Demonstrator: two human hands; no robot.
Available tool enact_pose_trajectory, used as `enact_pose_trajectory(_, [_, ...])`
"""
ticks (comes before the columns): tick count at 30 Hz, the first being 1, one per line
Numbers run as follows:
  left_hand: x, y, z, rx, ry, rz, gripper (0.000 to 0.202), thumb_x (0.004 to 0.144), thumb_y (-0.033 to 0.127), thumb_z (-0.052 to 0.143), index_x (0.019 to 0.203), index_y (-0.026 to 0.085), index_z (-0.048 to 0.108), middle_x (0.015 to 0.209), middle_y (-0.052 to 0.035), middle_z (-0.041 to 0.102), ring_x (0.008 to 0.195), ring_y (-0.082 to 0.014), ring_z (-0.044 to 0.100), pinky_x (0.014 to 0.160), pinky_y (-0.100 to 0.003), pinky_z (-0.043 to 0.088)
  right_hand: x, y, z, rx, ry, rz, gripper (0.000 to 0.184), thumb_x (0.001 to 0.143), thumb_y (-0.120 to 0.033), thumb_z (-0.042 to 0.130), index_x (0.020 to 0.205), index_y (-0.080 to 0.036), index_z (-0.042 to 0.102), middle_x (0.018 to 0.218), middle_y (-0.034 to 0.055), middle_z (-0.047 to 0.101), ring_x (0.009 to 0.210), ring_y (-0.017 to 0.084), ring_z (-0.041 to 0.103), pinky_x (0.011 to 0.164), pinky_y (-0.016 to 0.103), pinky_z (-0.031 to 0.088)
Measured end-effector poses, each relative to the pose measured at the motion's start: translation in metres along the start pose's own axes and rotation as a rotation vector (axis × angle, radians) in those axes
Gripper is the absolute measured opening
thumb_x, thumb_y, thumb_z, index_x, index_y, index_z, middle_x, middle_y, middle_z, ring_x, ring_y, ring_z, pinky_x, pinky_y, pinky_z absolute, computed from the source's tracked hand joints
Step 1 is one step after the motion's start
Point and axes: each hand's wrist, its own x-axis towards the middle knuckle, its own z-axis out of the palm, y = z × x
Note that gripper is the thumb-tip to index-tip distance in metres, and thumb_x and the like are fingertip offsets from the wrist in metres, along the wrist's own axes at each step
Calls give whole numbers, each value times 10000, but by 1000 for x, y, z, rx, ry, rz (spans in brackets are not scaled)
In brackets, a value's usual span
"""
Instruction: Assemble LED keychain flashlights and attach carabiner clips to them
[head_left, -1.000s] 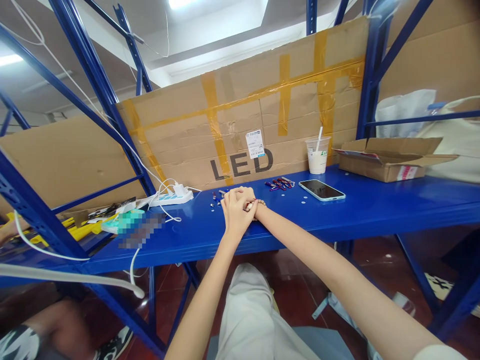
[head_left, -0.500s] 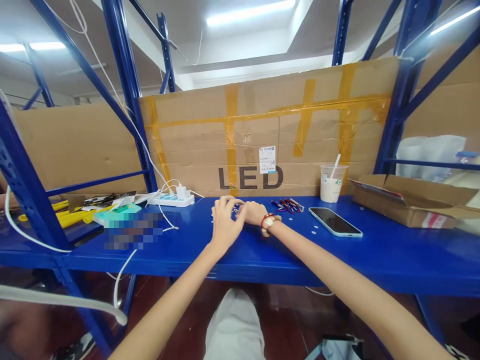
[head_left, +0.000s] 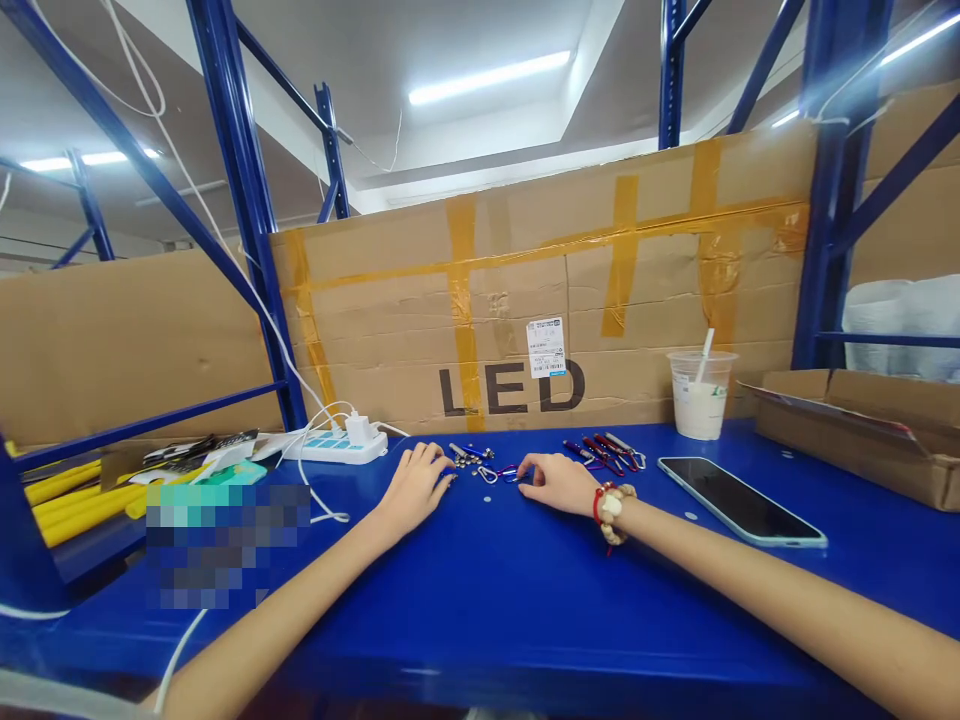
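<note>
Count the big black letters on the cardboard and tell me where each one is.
3: the L at left, partly under tape; the E in the middle; the D at right, its top partly behind a white label. No others show.

I count two hands (head_left: 411, 492) (head_left: 564, 485), one phone (head_left: 741, 500), one cup (head_left: 697, 408), one straw (head_left: 705, 356), one power strip (head_left: 334, 448), one open box (head_left: 862, 430). The small clips (head_left: 604, 450) are too bunched to count.

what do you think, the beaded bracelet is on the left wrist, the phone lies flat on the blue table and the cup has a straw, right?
Not quite: the head view shows the beaded bracelet on the right wrist, not the left. The phone does lie flat on the blue table, and the cup has a straw.
</note>
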Motion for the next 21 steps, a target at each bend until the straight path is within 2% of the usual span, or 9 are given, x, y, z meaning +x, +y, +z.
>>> enact_pose_trajectory(3, [9,-2,8,112,-71,122,247,879,163,381,1032,188,573,1069,-90,561,1003,-235,471,809,-372,366,2,-1,5,-54,36,-20,308,746,-305,536,1028,-194,590,725,10,652,689,175,578,546,251,331])
enact_pose_trajectory(8, [34,-14,26,172,-157,188,432,822,21,348,1185,201,498,1235,-90,512,1118,-226,433,886,-365,343,1,5,9,-85,41,-82,233,782,-306,488,956,-219,616,697,-8,642,647,153,567,518,235,296])
enact_pose_trajectory(12, [57,-26,40,143,-173,173,369,868,125,368,1195,222,510,1304,-87,474,1146,-243,428,901,-385,339,-6,11,7,-65,47,-136,226,786,-308,482,952,-221,608,721,-2,632,655,148,558,536,230,312])
enact_pose_trajectory(17, [71,-30,50,64,-263,137,273,873,193,432,1109,222,567,1113,-69,617,1009,-226,533,823,-360,354,-13,18,6,-12,8,-125,191,784,-309,488,912,-227,605,679,-16,610,620,131,544,533,222,313])
enact_pose_trajectory(21, [70,-28,52,89,-214,154,216,876,203,440,1040,207,580,1021,-66,632,941,-215,555,783,-335,326,-12,19,6,2,-6,-96,181,778,-316,492,890,-227,602,660,-26,605,618,127,544,524,220,304])
